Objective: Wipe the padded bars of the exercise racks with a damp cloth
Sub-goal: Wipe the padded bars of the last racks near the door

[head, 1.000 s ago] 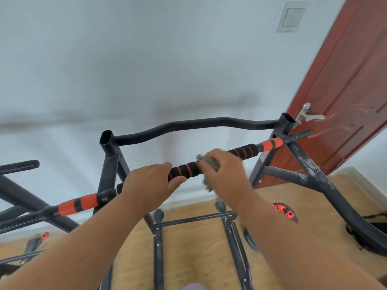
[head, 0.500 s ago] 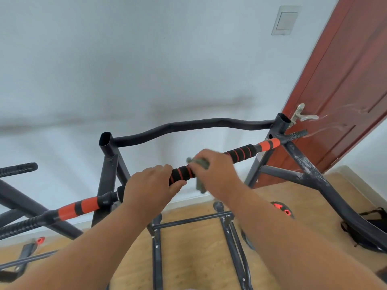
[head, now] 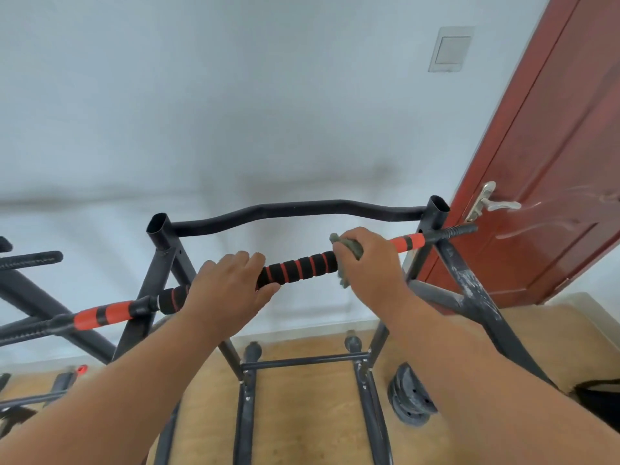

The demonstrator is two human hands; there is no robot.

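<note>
A padded bar, black foam with red rings, runs across the black steel rack from lower left to upper right. My left hand grips the bar left of its middle, fingers curled over the top. My right hand holds a grey-green cloth wrapped around the bar toward its right end, just short of the orange section. The cloth is mostly hidden under my fingers.
A curved black top bar sits behind the padded one. A second rack stands at the left. A red-brown door with a metal handle is at the right. Weight plates lie on the wooden floor.
My right hand with the cloth has slid rightward along the bar, uncovering more black foam between the hands. The left hand has kept its grip.
</note>
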